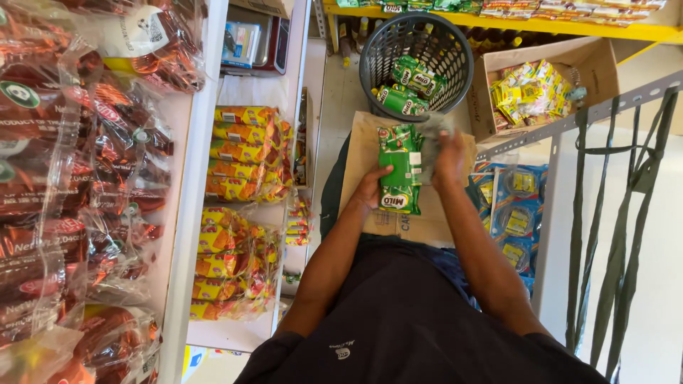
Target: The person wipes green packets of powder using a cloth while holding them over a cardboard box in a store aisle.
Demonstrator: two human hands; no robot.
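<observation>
While the left hand (pixel 370 190) grips a stack of green packs (pixel 400 171) over a flat cardboard sheet (pixel 370 142), the right hand (pixel 449 158) rubs them with a grey cloth (pixel 432 128) — a wiping step, I think. Further off, a grey basket (pixel 377 57) holds more green packs — a box of yellow packs (pixel 530 91) crowds beside it.

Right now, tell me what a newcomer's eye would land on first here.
The strip of green sachets held in the middle by the left hand, with the right hand blurred beside it. Just beyond, a dark plastic basket holds more green packets. On the left, white shelves carry yellow-orange packs and reddish-brown bags.
</observation>
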